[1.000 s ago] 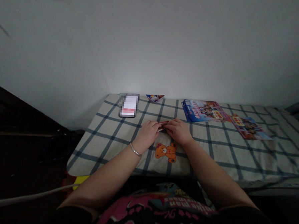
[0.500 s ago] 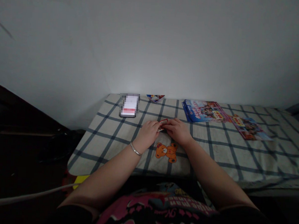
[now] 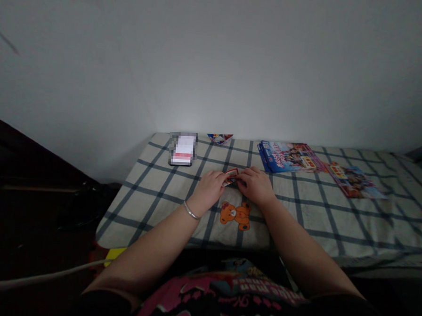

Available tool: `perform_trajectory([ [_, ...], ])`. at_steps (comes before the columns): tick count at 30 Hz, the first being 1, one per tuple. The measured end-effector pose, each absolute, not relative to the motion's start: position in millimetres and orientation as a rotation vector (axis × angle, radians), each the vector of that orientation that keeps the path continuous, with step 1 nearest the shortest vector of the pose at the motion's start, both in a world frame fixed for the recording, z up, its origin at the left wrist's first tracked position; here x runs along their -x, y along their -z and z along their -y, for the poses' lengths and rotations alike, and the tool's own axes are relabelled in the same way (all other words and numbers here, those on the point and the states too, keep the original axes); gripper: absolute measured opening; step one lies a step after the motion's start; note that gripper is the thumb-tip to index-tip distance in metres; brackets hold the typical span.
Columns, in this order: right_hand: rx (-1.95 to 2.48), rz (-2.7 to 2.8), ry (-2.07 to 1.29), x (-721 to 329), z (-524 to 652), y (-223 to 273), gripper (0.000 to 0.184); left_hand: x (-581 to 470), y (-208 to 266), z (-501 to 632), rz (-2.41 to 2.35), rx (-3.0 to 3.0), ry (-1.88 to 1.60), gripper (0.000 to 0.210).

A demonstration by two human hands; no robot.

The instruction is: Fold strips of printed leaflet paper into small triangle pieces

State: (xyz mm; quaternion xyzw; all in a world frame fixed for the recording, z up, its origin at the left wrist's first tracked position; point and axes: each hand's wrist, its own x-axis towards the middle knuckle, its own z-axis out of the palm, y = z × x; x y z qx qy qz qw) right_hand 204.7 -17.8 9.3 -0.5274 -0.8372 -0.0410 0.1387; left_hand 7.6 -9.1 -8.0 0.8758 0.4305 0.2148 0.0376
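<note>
A small folded piece of paper (image 3: 232,174), red along its far edge and pale inside, lies between my two hands just above the tablecloth. My left hand (image 3: 211,186) has its fingers closed on the paper's left side. On the right side, the fingertips of my right hand (image 3: 254,183) pinch the paper's edge. Much of the paper is hidden under the fingers. Below it the tablecloth (image 3: 152,192) bears an orange bear print (image 3: 235,215). Behind my hands, close to the wall, lies a folded paper triangle (image 3: 220,138) with a colourful print.
A phone (image 3: 183,149) with a lit, blurred screen lies at the back left. To the right is a stack of colourful printed leaflets (image 3: 289,156), with another leaflet (image 3: 356,180) beside it. The wall (image 3: 216,64) borders the table's back edge. A pale cable (image 3: 42,274) runs at lower left.
My right hand has shifted slightly to the right, so more of the red-edged paper shows between my hands. My left hand stays nearly in place.
</note>
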Motion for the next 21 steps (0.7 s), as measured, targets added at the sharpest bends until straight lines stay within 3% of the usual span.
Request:
perform_trajectory([
  [8, 1.56, 2.395, 0.143, -207, 16, -9, 0.019, -7, 4, 11, -1.327, -2.702, -0.623, 0.036],
  [21, 1.422, 2.219, -0.054, -213, 10, 5, 0.004, -9, -7, 15, -1.478, -2.762, -0.439, 0.014],
])
